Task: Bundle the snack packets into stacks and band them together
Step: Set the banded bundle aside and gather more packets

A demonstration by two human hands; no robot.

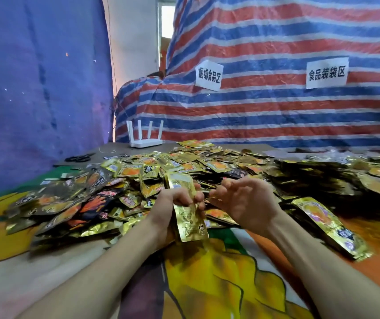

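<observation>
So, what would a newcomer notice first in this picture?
First, the huge heap of gold snack packets across the middle. In front, the left hand grips a stack of packets, with the right hand close beside it. Behind hangs a red, white and blue striped tarp.

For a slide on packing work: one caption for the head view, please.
Left hand grips a stack of gold snack packets over a heaped pile; right hand alongside, fingers curled.

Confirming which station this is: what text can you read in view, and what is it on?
"捆绑食品区": left paper sign on the striped tarp.
"食品装袋区": right paper sign, same tarp.
Print on the loose packets and the stack in the left hand: too blurred to read.
</observation>
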